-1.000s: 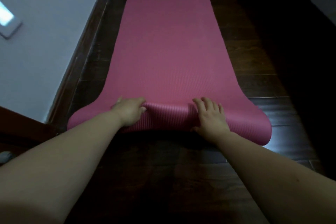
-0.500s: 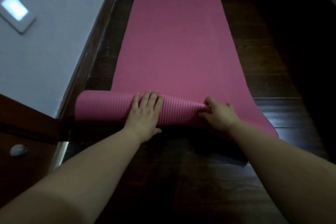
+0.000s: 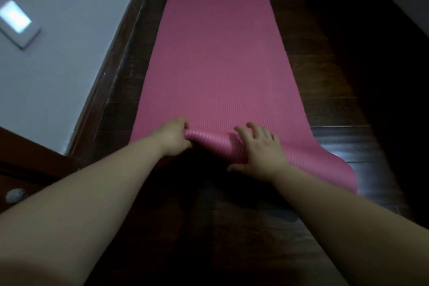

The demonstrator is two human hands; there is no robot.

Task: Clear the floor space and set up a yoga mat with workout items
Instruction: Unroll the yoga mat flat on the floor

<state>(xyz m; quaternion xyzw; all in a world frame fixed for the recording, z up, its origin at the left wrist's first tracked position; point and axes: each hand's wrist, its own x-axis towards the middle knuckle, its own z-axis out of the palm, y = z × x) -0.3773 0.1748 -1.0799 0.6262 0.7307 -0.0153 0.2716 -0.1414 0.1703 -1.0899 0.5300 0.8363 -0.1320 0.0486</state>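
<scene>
A pink ribbed yoga mat [image 3: 220, 58] lies along the dark wooden floor, running away from me. Its near end curls up into a small roll [image 3: 209, 141]. My left hand [image 3: 171, 138] grips the left part of that roll, fingers curled over its top. On the roll to the right rests my right hand [image 3: 260, 153], palm down, fingers spread and slightly bent, thumb underneath at the near edge. The near right corner of the mat [image 3: 334, 169] lies flat on the floor.
A white wall [image 3: 58, 65] with a dark skirting board runs along the left, close to the mat. A white switch plate [image 3: 18, 23] is on it. A brown wooden door or cabinet with a pale knob [image 3: 14, 194] is at lower left. Dark floor [image 3: 348, 76] extends right.
The curled end has shortened on the left. My left hand changed from lying flat on the roll to gripping it; my right hand went from pinching the edge to resting on top.
</scene>
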